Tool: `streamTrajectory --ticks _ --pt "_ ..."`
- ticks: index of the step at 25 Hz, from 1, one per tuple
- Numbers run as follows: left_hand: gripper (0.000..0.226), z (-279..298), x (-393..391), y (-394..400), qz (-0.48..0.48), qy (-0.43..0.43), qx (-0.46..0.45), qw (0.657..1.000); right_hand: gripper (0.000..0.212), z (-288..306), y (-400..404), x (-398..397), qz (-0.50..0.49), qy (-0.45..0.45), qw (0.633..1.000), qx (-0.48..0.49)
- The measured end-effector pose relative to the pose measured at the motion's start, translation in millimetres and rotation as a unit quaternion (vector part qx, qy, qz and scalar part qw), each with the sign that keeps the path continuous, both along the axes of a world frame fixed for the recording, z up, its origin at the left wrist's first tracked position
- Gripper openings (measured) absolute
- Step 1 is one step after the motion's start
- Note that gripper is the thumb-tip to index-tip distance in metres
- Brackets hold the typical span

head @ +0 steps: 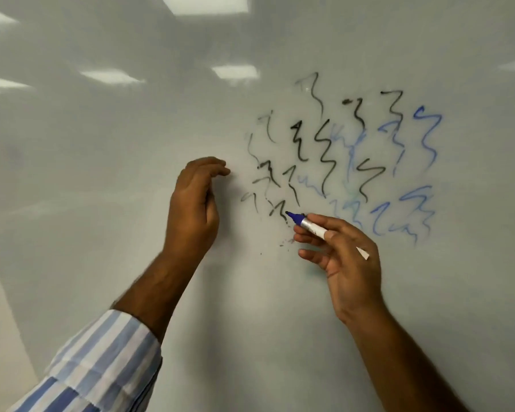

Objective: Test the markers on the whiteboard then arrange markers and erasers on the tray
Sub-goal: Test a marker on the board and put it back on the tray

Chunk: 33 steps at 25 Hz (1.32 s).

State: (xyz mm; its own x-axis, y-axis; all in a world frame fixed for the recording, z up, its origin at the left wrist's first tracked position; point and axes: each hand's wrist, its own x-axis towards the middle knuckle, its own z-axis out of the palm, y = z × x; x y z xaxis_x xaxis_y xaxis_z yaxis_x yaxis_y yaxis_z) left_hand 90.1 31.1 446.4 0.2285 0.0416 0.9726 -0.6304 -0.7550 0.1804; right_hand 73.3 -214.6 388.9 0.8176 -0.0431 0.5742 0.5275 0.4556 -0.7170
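my right hand [344, 251] pinches the blue marker [315, 227] between thumb and fingertips, cap off, nib at the whiteboard [101, 173] just below a black squiggle [277, 208] at the lower left of the test patch. my left hand [195, 200] is raised beside the patch, fingers loosely curled and holding nothing; whether its fingertips touch the board i cannot tell. risks as i judge them: the nib sits among marks already made, black squiggles to the left and blue squiggles [425, 135] to the right, so a new blue stroke here could overlap old ones and leave me unsure whether this marker writes cleanly. the grip is far forward on the barrel, so pressing hard could skid the tip. the left hand is close enough to smear wet ink if it drifts right. containers: none visible; the tray, the erasers, the cap and the other markers are out of view, so the arranging step looks not yet begun
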Motion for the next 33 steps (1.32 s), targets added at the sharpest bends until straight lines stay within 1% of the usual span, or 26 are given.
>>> streamTrajectory --ticks 2,5,8,10,13,15,16,18,19,21,23,25,27,29,31,32,33 --pt "0.051 36.1 7.9 15.4 0.034 -0.020 0.028 0.999 0.021 19.4 5.6 -0.6 -0.049 -0.037 0.998 -0.016" --pt "0.060 79.8 19.7 32.5 0.073 -0.021 0.078 0.994 0.013 49.5 17.0 -1.1 -0.109 -0.096 0.988 -0.042" --pt "0.059 105.3 32.5 45.4 0.114 -0.045 0.144 0.982 0.012 68.9 27.2 1.5 -0.129 -0.148 0.978 -0.073" --pt "0.057 116.3 39.5 54.9 0.130 -0.063 0.163 0.976 0.014 79.4 35.1 5.5 -0.155 -0.183 0.965 -0.102" --pt "0.051 121.3 46.4 60.4 0.197 -0.088 0.146 0.965 0.013 95.6 49.6 20.8 -0.203 -0.233 0.938 -0.155" --pt "0.053 117.7 49.6 59.5 0.250 -0.101 0.101 0.958 0.014 106.8 58.6 32.9 -0.231 -0.263 0.918 -0.187" --pt "0.055 115.6 50.3 59.0 0.263 -0.101 0.068 0.957 0.015 112.3 62.9 37.8 -0.252 -0.284 0.903 -0.201" --pt "0.060 112.1 52.6 61.3 0.267 -0.096 0.009 0.959 0.016 121.7 75.0 46.7 -0.302 -0.339 0.860 -0.234" --pt "0.062 110.6 53.5 63.3 0.264 -0.094 -0.006 0.960 0.017 125.1 82.1 50.4 -0.319 -0.363 0.839 -0.251" --pt "0.064 106.6 54.6 67.7 0.258 -0.094 -0.004 0.961 0.017 127.9 96.2 54.3 -0.344 -0.390 0.805 -0.286" --pt "0.065 102.2 53.8 71.9 0.258 -0.094 0.011 0.962 0.018 128.7 101.9 53.5 -0.377 -0.395 0.784 -0.296" --pt "0.066 98.8 52.9 77.1 0.259 -0.094 0.029 0.961 0.017 129.3 98.5 50.7 -0.400 -0.386 0.779 -0.290" --pt "0.067 94.9 52.3 82.6 0.263 -0.097 0.042 0.959 0.016 121.8 99.4 42.2 -0.414 -0.372 0.771 -0.310" --pt "0.068 91.5 52.2 87.1 0.264 -0.096 0.054 0.958 0.013 111.1 99.2 34.0 -0.409 -0.347 0.772 -0.340" --pt "0.068 87.4 51.8 90.6 0.265 -0.098 0.061 0.957 0.013 102.1 96.0 28.8 -0.407 -0.328 0.763 -0.380" --pt "0.068 84.8 51.7 91.2 0.265 -0.100 0.062 0.957 0.013 97.2 94.1 28.2 -0.405 -0.325 0.766 -0.379" --pt "0.068 82.5 51.6 91.8 0.265 -0.102 0.064 0.957 0.012 92.8 94.9 27.8 -0.403 -0.329 0.776 -0.357"
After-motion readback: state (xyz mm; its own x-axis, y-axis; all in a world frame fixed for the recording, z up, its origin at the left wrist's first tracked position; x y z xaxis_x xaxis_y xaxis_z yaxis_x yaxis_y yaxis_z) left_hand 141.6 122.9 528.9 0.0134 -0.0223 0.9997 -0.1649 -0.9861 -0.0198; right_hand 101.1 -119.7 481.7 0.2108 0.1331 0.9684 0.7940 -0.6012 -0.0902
